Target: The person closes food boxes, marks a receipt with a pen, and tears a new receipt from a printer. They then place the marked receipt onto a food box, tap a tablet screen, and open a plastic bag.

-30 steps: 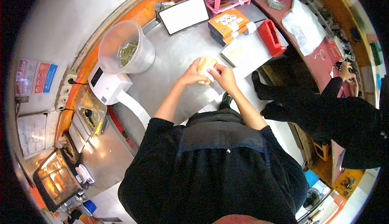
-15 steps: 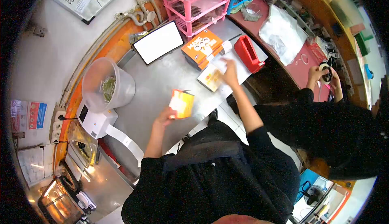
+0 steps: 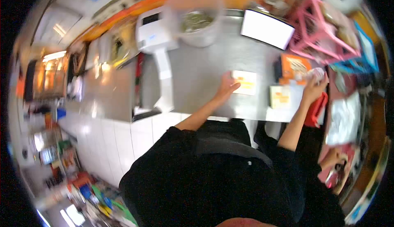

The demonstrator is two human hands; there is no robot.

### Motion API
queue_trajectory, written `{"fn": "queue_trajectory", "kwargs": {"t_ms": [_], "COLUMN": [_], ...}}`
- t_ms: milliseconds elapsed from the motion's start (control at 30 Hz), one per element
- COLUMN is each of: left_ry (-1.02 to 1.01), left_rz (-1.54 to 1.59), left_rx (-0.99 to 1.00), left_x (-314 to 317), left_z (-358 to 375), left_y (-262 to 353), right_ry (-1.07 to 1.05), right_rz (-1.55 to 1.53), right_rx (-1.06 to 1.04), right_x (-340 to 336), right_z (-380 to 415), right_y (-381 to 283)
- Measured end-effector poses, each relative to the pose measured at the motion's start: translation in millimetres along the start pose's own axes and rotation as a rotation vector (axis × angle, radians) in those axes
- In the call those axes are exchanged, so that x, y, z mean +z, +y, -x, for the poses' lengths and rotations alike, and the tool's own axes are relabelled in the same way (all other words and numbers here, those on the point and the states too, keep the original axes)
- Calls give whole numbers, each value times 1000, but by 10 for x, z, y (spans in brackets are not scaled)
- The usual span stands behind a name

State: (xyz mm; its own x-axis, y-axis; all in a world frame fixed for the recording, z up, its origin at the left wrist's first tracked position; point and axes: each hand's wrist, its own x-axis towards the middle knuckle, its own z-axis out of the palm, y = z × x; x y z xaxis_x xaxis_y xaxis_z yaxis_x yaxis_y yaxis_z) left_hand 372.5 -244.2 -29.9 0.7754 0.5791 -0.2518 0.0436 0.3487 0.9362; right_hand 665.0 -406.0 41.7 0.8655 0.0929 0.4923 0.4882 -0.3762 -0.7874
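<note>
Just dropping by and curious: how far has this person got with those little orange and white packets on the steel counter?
One packet lies flat on the steel counter, so setting it down looks done; the left hand rests at its edge. In hand: the right hand is up at a white roll beside the orange box. A second packet lies untouched between them, apparently left to handle. The picture is blurred.

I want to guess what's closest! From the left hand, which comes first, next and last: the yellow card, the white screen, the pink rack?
1. Yellow card: flat on the counter, touching the left hand's fingers.
2. White screen: propped at the back of the counter, beyond the card.
3. Pink rack: farthest, to the right of the screen.
</note>
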Motion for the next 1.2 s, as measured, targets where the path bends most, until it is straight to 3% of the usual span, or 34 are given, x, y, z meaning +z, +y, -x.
{"fn": "queue_trajectory", "kwargs": {"t_ms": [33,67,100,133,167,200,233,267,300,333,400,433,500,533,600,633,700,733,767,800,867,967,1033,1100,1167,1200], "left_ry": [-9,-21,-51,-32,-12,4,115,220,391,559,666,648,895,888,838,835,374,479,468,555,692,487,432,348,318,296], "left_rz": [320,514,711,718,795,871,561,248,135,13,187,128,147,147,-230,-228,692,638,638,358,-276,-120,-85,-40,-30,-13], "left_rx": [-294,-357,-413,-395,-319,-250,-161,-74,11,95,87,79,231,238,117,121,-66,-155,-161,-199,-314,-252,-300,-298,-236,-179], "left_x": [-123,-235,-328,-538,-786,-1006,-1250,-1516,-1747,-1962,-2324,-2511,-2922,-3137,-3487,-3600,-3773,-3763,-3729,-3669,-3343,-3498,-3355,-3392,-3400,-3381], "left_z": [91,246,361,422,485,578,728,901,1092,1284,1556,1671,1649,1640,1658,1635,1584,1463,1328,1179,1028,745,785,774,822,834], "left_y": [24,224,410,373,262,207,248,296,320,331,358,406,98,17,6,43,139,198,248,295,569,262,443,408,395,383], "right_ry": [-21,-259,-345,-469,-748,-929,-1013,-1232,-1440,-1439,-1561,-1556,-1053,-1044,-755,-750,-1017,-1010,-1101,-1168,-1168,-1156,-1130,-645,-707,-877], "right_rz": [-95,-289,-480,-372,-396,-745,-871,-742,-602,-603,-718,-718,-207,-208,-37,-36,-181,-176,-359,-546,-577,-608,-598,-197,-197,-225], "right_rx": [-144,152,45,-67,103,390,452,351,245,245,488,486,-21,-25,-253,-256,104,105,397,693,689,644,610,-425,-492,-573], "right_x": [68,197,463,590,648,793,969,1126,1302,1499,1932,2204,2786,2996,3256,3343,3440,3415,3362,3298,3194,3091,3008,2922,2699,2677], "right_z": [421,864,1398,1827,2179,2493,2784,2927,3043,3176,3446,3575,3785,3870,4003,4002,4007,3957,3896,3816,3689,3564,3542,3554,3458,3467], "right_y": [-705,-1021,-1002,-1304,-1668,-1898,-1995,-2020,-2057,-2105,-2186,-2169,-2081,-2036,-2016,-2033,-2051,-2130,-2187,-2248,-2297,-2315,-2326,-2378,-2600,-2605]}}
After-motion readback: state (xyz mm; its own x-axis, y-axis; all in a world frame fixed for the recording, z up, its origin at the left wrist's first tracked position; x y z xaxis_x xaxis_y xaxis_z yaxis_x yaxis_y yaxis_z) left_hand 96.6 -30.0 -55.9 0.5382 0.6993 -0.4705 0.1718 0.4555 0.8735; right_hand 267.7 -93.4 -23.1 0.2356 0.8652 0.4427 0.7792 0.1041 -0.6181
